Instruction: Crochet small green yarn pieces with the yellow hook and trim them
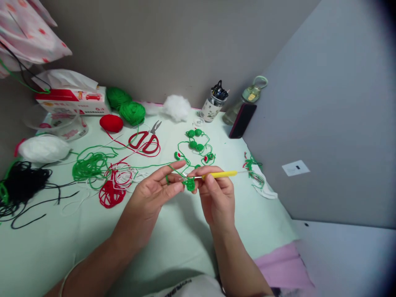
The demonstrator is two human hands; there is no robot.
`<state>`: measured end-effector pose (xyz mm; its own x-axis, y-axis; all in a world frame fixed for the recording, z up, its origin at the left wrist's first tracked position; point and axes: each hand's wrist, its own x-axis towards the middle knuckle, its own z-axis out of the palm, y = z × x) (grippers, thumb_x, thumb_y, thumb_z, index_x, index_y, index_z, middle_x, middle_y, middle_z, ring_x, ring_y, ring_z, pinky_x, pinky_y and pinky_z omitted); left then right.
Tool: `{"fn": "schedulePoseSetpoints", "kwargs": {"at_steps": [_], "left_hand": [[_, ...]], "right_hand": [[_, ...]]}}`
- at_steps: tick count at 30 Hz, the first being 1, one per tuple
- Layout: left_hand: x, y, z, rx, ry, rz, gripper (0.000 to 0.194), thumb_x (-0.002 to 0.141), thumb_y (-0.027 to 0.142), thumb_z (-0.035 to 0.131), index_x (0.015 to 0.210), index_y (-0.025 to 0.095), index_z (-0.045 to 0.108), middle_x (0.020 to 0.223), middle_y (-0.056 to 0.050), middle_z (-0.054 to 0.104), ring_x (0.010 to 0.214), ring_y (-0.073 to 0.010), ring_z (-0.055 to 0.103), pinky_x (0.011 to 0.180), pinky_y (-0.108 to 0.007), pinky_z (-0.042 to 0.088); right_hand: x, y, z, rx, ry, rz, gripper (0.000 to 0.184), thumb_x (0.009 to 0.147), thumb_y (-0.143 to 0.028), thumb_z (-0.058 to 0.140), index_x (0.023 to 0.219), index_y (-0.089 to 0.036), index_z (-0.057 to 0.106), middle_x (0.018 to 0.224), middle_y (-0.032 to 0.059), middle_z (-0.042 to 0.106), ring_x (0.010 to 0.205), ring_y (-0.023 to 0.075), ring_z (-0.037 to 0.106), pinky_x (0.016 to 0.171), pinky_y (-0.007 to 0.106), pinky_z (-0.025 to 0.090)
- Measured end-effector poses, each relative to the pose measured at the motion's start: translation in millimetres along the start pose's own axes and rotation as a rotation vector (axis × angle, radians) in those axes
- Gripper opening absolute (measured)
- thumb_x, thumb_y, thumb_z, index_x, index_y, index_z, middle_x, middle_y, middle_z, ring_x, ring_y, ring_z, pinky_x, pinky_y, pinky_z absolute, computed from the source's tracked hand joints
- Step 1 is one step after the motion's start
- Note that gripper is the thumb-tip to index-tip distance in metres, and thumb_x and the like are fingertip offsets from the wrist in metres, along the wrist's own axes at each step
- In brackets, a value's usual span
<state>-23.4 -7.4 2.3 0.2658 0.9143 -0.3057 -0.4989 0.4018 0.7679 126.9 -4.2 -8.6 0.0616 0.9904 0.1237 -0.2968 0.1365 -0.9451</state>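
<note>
My right hand (217,194) is closed around a crochet hook with a yellow handle (224,174). The hook's metal shaft runs left into a small green crochet piece (190,184). My left hand (154,189) pinches the left edge of that piece between thumb and a finger, and green yarn passes over its raised fingers. Just beyond the hands lie several small green crocheted balls (193,144) with loose yarn tails, some with red and white on them. Where the hook's tip meets the stitches is too small to make out.
Red-handled scissors (149,142) lie behind my left hand. Loose green yarn (93,167), red yarn (111,194) and black yarn (24,185) spread at left. White stuffing (177,108), a pen cup (213,107), a bottle (247,101) and a phone (243,120) stand along the back wall.
</note>
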Motion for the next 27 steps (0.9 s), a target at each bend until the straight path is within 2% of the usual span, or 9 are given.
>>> {"fn": "schedulePoseSetpoints", "kwargs": {"at_steps": [7, 12, 16, 21, 23, 27], "left_hand": [[-0.4, 0.9, -0.9, 0.043, 0.01, 0.048, 0.031, 0.083, 0.026, 0.076, 0.114, 0.026, 0.075, 0.084, 0.002, 0.068, 0.085, -0.0137, 0.061, 0.085, -0.025, 0.044], [-2.0, -0.2, -1.8, 0.093, 0.029, 0.073, 0.029, 0.084, 0.028, 0.076, 0.113, 0.026, 0.076, 0.084, 0.001, 0.067, 0.086, -0.0143, 0.059, 0.083, -0.024, 0.045], [-3.4, -1.1, -3.0, 0.147, 0.045, 0.125, 0.025, 0.086, 0.029, 0.075, 0.111, 0.029, 0.076, 0.084, 0.003, 0.067, 0.084, -0.0117, 0.059, 0.079, -0.02, 0.045], [-3.5, -4.4, -3.3, 0.24, 0.097, 0.209, 0.026, 0.084, 0.027, 0.077, 0.109, 0.032, 0.077, 0.085, 0.004, 0.068, 0.083, -0.0099, 0.061, 0.078, -0.018, 0.047], [-2.2, -5.7, -3.5, 0.231, 0.087, 0.203, 0.029, 0.082, 0.027, 0.079, 0.11, 0.033, 0.076, 0.085, 0.004, 0.069, 0.083, -0.01, 0.063, 0.079, -0.018, 0.048], [0.5, -7.0, -4.5, 0.146, 0.03, 0.149, 0.032, 0.082, 0.026, 0.08, 0.113, 0.032, 0.075, 0.082, 0.004, 0.07, 0.08, -0.0091, 0.064, 0.079, -0.019, 0.049]], "right_hand": [[0.1, -2.9, -2.6, 0.04, -0.041, -0.003, 0.023, 0.097, -0.041, 0.056, 0.088, -0.021, 0.065, 0.081, 0.0044, 0.072, 0.065, 0.0145, 0.059, 0.056, 0.027, 0.046], [-2.9, -3.1, -3.7, -0.016, -0.062, -0.072, 0.023, 0.099, -0.039, 0.055, 0.089, -0.021, 0.065, 0.084, 0.0049, 0.072, 0.068, 0.0154, 0.063, 0.06, 0.03, 0.051], [-7.9, -3.8, -3.1, -0.089, -0.082, -0.198, 0.02, 0.102, -0.029, 0.05, 0.096, -0.021, 0.067, 0.091, 0.0061, 0.073, 0.074, 0.0159, 0.065, 0.063, 0.031, 0.053], [-13.4, -3.3, -3.3, -0.376, -0.126, -0.476, 0.022, 0.101, -0.017, 0.047, 0.105, -0.022, 0.069, 0.096, 0.0068, 0.073, 0.083, 0.0179, 0.067, 0.07, 0.035, 0.056], [-14.7, -1.5, -3.7, -0.46, -0.146, -0.576, 0.023, 0.1, -0.014, 0.048, 0.107, -0.021, 0.069, 0.097, 0.0073, 0.074, 0.088, 0.0196, 0.068, 0.073, 0.037, 0.057], [-14.7, 2.3, -3.7, -0.507, -0.142, -0.667, 0.025, 0.099, -0.011, 0.049, 0.111, -0.021, 0.069, 0.098, 0.0079, 0.075, 0.091, 0.0208, 0.07, 0.074, 0.039, 0.058]]}}
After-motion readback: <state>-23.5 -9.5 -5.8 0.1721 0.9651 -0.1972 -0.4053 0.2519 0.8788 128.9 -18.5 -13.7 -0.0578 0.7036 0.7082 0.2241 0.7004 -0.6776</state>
